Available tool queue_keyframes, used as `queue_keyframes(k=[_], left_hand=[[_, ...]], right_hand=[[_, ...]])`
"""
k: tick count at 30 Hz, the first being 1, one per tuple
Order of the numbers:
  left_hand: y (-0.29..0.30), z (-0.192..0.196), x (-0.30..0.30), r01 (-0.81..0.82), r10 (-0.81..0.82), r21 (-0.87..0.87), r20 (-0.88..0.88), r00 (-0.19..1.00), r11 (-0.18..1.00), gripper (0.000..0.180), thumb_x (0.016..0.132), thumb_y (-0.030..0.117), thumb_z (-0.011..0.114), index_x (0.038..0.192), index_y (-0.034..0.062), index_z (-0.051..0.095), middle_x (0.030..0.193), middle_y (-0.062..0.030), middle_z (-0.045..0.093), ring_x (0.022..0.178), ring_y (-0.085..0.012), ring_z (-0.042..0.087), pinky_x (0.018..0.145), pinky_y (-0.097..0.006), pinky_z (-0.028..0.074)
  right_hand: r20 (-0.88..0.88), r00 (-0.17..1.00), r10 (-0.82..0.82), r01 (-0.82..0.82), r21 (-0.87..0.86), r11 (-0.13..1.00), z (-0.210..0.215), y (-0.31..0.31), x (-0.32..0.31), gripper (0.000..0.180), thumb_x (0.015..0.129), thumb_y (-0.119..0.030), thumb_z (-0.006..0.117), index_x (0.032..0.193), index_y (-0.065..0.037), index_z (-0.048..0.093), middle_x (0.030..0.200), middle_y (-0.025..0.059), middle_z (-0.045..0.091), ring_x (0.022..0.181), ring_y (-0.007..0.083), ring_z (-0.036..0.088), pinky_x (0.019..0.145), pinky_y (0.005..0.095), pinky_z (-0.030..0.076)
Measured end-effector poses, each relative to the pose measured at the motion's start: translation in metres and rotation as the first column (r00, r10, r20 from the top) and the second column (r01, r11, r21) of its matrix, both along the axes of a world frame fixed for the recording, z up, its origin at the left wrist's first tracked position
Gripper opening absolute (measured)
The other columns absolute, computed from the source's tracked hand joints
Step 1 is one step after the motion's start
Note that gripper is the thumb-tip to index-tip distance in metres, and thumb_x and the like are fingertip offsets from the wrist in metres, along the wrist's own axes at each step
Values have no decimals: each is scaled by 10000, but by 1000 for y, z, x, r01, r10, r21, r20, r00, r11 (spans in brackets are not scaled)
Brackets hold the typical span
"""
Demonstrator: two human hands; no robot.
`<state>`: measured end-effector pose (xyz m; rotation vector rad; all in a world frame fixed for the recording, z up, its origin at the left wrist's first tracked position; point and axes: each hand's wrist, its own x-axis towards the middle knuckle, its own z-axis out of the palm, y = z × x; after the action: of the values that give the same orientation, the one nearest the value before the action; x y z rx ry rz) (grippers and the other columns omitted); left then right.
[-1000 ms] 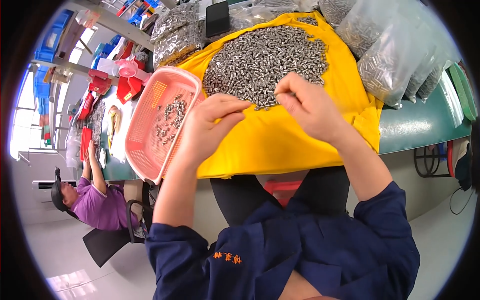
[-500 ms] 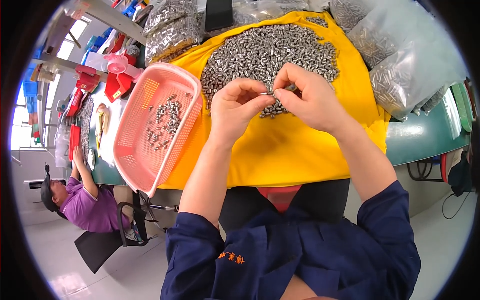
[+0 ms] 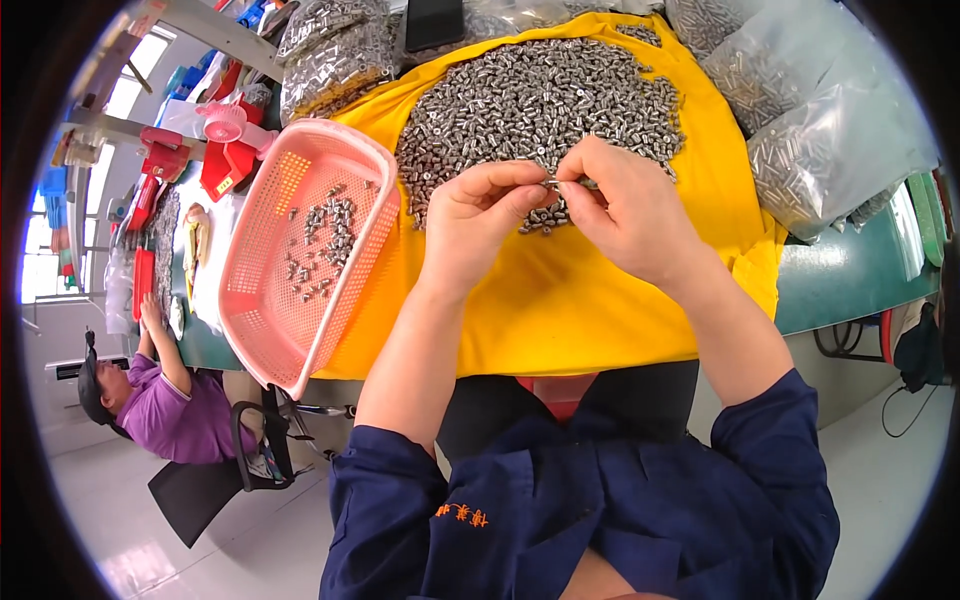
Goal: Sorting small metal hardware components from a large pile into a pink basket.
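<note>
Fingertips of my left hand (image 3: 468, 218) and my right hand (image 3: 632, 212) meet over the near edge of a wide heap of small metal cylinders (image 3: 540, 95). Both hands are closed in a pinch on one small metal part (image 3: 552, 184), which shows only as a thin glint between them. The heap is spread on a yellow cloth (image 3: 560, 310). To the left of my left hand stands a pink perforated plastic basket (image 3: 262, 270), tilted in view, with several loose metal pieces (image 3: 328, 240) inside.
Clear bags of metal parts (image 3: 815, 150) lie at the right on a green tabletop (image 3: 830, 280); more bags (image 3: 335, 65) are stacked at the back left. A black phone (image 3: 434, 24) lies at the back. At far left a co-worker in purple (image 3: 185, 415) sits by a pink fan (image 3: 226, 122).
My right hand's fingers have shifted slightly around the small metal part, and my fingertips have moved a little to the right. The basket and bags appear slightly shifted with the view.
</note>
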<state>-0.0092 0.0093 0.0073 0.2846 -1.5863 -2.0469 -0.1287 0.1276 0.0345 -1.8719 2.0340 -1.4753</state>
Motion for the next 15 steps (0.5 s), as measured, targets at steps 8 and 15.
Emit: queue_keyframes(k=[8,15], left_hand=[[2,0,-1,11,-11,-14,-42,999,1000,142,775,-69,571,911,-37,595,887,-82,602,800,-145,593,740,-249,497],[3,-1,-1,-14,14,-16,-29,999,1000,133,775,-70,571,902,-37,596,881,-80,603,796,-143,593,739,-246,497]], right_hand=[[81,996,35,-39,46,998,-1,1,2,59,776,-63,496,791,-49,440,672,114,527,644,306,536,555,392,414],[118,992,49,-58,70,996,-2,0,3,58,790,-67,481,809,-41,433,685,132,525,657,323,534,569,402,416]])
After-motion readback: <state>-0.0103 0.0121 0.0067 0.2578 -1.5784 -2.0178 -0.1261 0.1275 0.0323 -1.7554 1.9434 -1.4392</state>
